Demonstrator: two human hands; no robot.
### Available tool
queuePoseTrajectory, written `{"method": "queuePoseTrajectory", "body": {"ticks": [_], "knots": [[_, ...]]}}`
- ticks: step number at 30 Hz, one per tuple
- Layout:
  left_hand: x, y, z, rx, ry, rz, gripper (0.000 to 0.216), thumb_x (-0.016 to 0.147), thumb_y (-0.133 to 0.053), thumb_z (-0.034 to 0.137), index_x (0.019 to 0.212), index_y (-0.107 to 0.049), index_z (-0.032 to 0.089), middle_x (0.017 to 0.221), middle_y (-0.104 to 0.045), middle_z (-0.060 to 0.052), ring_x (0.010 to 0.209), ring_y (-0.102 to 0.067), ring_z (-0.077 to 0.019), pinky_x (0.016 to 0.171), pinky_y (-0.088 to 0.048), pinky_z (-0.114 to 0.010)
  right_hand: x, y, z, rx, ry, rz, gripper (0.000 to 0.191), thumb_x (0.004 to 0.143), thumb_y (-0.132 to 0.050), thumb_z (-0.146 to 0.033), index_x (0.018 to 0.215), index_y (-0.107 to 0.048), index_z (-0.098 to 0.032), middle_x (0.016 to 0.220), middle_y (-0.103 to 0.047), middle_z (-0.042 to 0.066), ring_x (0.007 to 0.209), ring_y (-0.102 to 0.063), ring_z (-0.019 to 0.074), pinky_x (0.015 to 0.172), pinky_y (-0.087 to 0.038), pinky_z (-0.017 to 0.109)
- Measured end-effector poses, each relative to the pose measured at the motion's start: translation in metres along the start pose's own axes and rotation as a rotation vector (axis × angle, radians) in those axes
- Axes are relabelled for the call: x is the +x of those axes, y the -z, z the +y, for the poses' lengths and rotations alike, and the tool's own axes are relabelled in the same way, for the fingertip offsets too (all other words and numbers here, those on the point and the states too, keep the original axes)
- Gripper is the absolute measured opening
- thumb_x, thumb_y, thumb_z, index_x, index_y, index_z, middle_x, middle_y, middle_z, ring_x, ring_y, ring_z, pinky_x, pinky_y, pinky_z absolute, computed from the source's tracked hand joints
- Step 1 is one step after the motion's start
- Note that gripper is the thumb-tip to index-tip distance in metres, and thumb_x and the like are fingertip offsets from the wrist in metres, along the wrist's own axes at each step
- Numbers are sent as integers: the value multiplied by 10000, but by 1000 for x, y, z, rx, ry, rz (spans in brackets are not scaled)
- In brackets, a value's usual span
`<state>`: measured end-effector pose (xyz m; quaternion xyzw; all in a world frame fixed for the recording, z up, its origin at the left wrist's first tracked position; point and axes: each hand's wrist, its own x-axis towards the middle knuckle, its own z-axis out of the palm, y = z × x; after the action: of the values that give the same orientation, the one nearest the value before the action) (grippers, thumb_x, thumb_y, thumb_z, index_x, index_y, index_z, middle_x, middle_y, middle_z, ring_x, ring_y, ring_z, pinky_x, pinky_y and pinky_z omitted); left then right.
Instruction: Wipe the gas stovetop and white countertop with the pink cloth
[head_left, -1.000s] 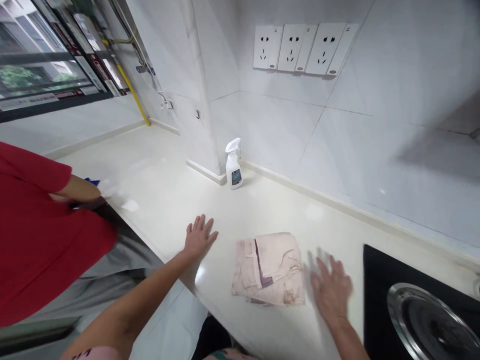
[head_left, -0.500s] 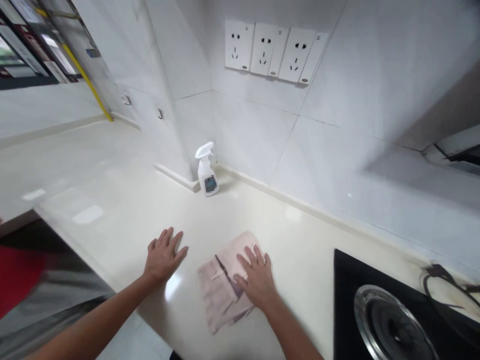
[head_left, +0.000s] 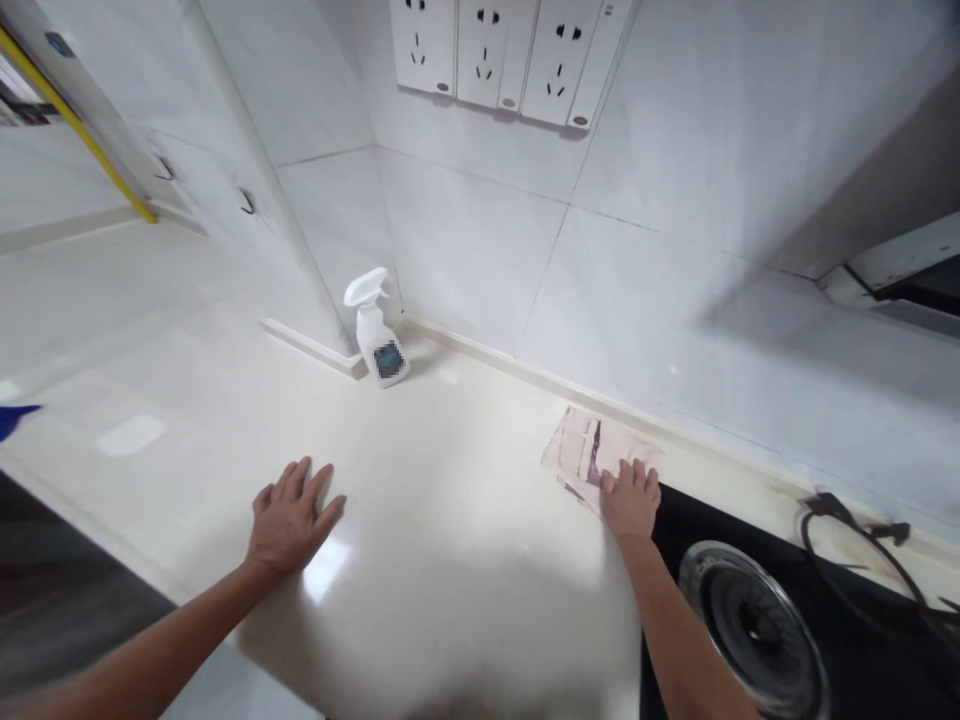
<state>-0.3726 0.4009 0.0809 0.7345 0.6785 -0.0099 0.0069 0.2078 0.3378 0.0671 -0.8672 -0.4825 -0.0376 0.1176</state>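
Pale pink fabric, folded into a pad, makes up the cloth (head_left: 576, 440) that in the head view lies towards the back of the cream counter (head_left: 442, 500), near the ledge at the foot of the tiled wall (head_left: 465, 250) and just beside the corner of the black hob (head_left: 679, 522). The right hand (head_left: 631, 497) lies palm down on it, fingers drawn close and lightly bent (I cannot tell whether they pinch the fabric or only press it). The left hand (head_left: 289, 515) is spread and holds nothing, resting on the counter well apart from the cloth. A white spray bottle (head_left: 381, 340) stands at the wall's corner.

My reading is that the step in hand is a wiping stroke, here at its far end; carrying on would call for steady, flat pressure and for turning the pad away from the hob's edge.

Compared with half a second ago, the cloth has gone from the middle of the counter to the back, right hand along with it, its fingers less fanned. The left hand is still spread, and the bottle still stands in its corner.
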Motion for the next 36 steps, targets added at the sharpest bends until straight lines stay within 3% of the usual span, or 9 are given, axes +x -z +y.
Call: {"method": "queuePoseTrajectory", "body": {"ticks": [4,7,10,13,17,21,24,30,36], "knots": [[-1,4,3,18,2,-6,680,1034,-303,556,1561,-506,177,1722,-327,-184,1616,-228,-338,1256,-233,-539,-59,-8,-21,10,49,-18,861,1035,-240,-679,1540,-420,-5,1653,-312,292,1557,-137,499,1219,-176,713],[1,4,2,2,-16,21,679,1041,-281,548,1549,-519,165,1709,-340,-201,1609,-241,-356,1246,-244,-556,-116,-7,-32,42,146,-37,929,993,-331,-778,1567,-397,-50,1669,-290,278,1551,-141,503,1179,-237,738],[4,1,-1,-28,-34,13,712,1037,-264,583,1557,-508,162,1708,-333,-212,1606,-238,-374,1231,-259,-579,-164,-3,-39,134,215,32,704,1032,-405,-684,1460,-545,-142,1534,-486,242,1423,-375,450,1097,-384,669],[6,-3,-5,-23,-44,25,754,1029,-219,606,1568,-493,156,1703,-330,-221,1604,-234,-374,1226,-257,-587,-181,5,-42,291,280,139,477,1070,-451,-557,1308,-649,-193,1276,-652,171,1170,-558,327,1017,-493,525],[9,-8,-7,-5,-59,53,796,1019,-158,622,1571,-491,156,1696,-332,-221,1599,-239,-376,1224,-256,-582,-146,23,-25,363,265,214,516,1088,-396,-586,1346,-617,-197,1185,-697,126,1076,-613,270,944,-542,423],[10,-9,-8,-18,-49,54,820,1003,-151,643,1575,-496,168,1697,-340,-216,1600,-247,-380,1221,-262,-579,-81,53,26,305,42,313,682,1059,-312,-695,1240,-643,-127,1064,-685,173,989,-625,310,889,-535,458],[11,-10,-7,-24,-36,58,815,989,-177,651,1569,-513,188,1700,-351,-201,1600,-258,-373,1226,-257,-572,-41,73,74,213,-163,355,839,1020,-222,-763,1222,-629,-57,1086,-650,259,1060,-617,378,934,-513,527],[9,-15,-10,-31,-37,54,820,978,-205,647,1591,-487,181,1722,-317,-193,1619,-211,-360,1236,-233,-576,-9,74,134,-8,-412,134,849,909,-354,-879,1131,-714,-143,1260,-620,290,1217,-538,504,997,-385,789],[6,-10,-7,-31,-45,63,794,993,-210,623,1558,-524,162,1700,-342,-211,1608,-239,-361,1240,-236,-570,5,43,122,-76,-372,-37,717,1028,-301,-698,1520,-539,-235,1581,-454,233,1437,-424,456,1119,-352,695]]}}
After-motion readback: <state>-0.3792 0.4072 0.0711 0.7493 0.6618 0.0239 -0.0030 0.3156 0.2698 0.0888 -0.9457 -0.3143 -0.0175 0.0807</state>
